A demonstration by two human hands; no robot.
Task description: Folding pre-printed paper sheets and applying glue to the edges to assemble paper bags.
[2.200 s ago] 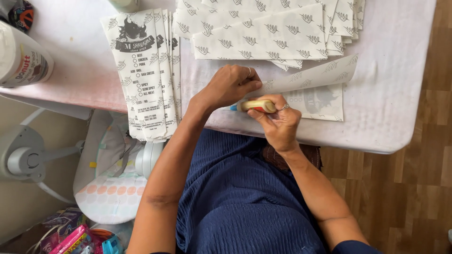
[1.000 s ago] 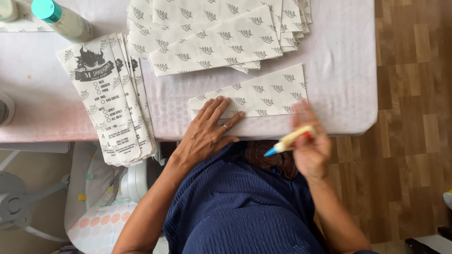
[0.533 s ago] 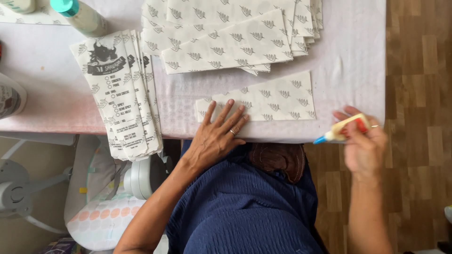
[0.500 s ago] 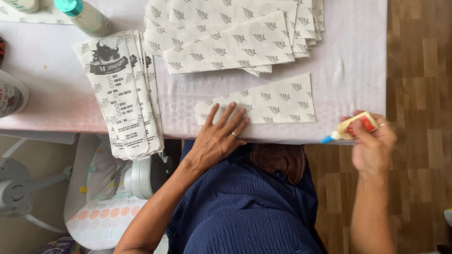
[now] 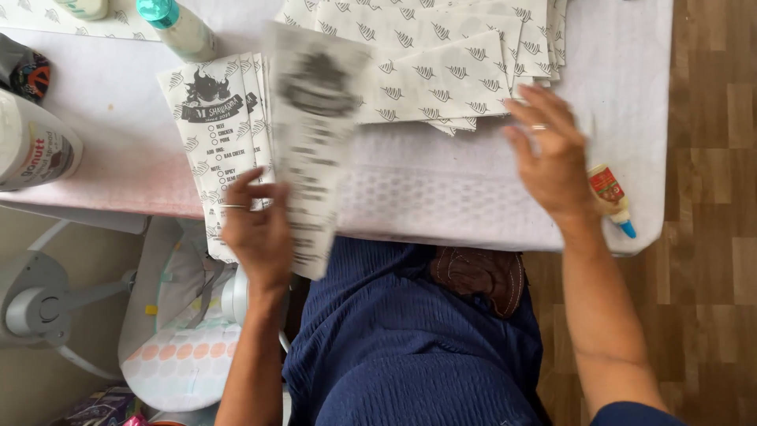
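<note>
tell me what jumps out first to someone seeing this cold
The blurred printed paper bag at centre, gripped at its lower edge by the left hand beside the stack of printed bags. The right hand hovers open below a heap of leaf-patterned sheets, a small glue bottle lying just right of it.

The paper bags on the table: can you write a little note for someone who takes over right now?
Left hand: grip shut on one printed paper bag, blurred, above the finished stack.
Right hand: open, empty, over the table by the patterned sheets.
Glue stick: lying at the table's right edge.
Done: a stack of printed bags lies at left.
Left: a pile of patterned sheets lies untouched at the top.
</note>
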